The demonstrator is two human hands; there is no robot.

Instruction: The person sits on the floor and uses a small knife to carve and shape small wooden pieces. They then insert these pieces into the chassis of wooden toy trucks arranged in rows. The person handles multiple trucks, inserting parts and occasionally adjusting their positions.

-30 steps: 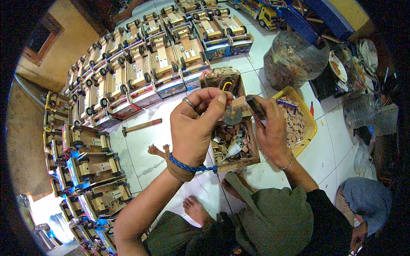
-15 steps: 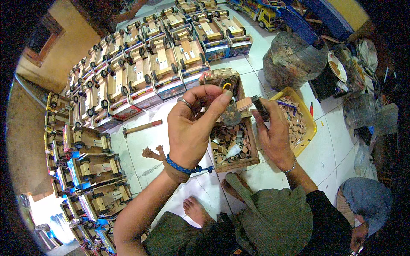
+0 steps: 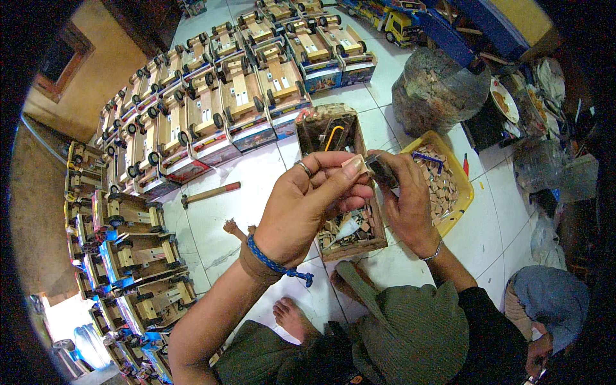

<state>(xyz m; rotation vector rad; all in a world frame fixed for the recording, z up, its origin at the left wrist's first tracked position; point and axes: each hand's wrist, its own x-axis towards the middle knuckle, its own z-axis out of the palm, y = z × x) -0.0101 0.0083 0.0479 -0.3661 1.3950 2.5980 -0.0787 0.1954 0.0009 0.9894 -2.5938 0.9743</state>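
My left hand (image 3: 321,192) is closed, pinching a small light-wood piece (image 3: 354,165) between thumb and fingers. Close beside it, my right hand (image 3: 409,199) grips a small black block (image 3: 383,171) whose kind I cannot make out. The wood piece is right at the end of the black block; whether they touch is hard to tell. Below both hands stands an open wooden box (image 3: 355,251), its near part full of small wood bits and its far part holding dark tools. To the right, a yellow tray (image 3: 463,206) holds many small wooden blocks (image 3: 438,192).
Rows of upturned wooden toy trucks (image 3: 240,96) fill the far left, with more stacked (image 3: 138,247) at the left. A hammer (image 3: 212,194) lies on the white tiles. A big dark log (image 3: 427,93) stands behind the tray. Another person (image 3: 545,301) sits at the lower right.
My left hand has moved down and right and now pinches the wood piece, which stood at the end of the black block earlier. My right hand still grips the block.
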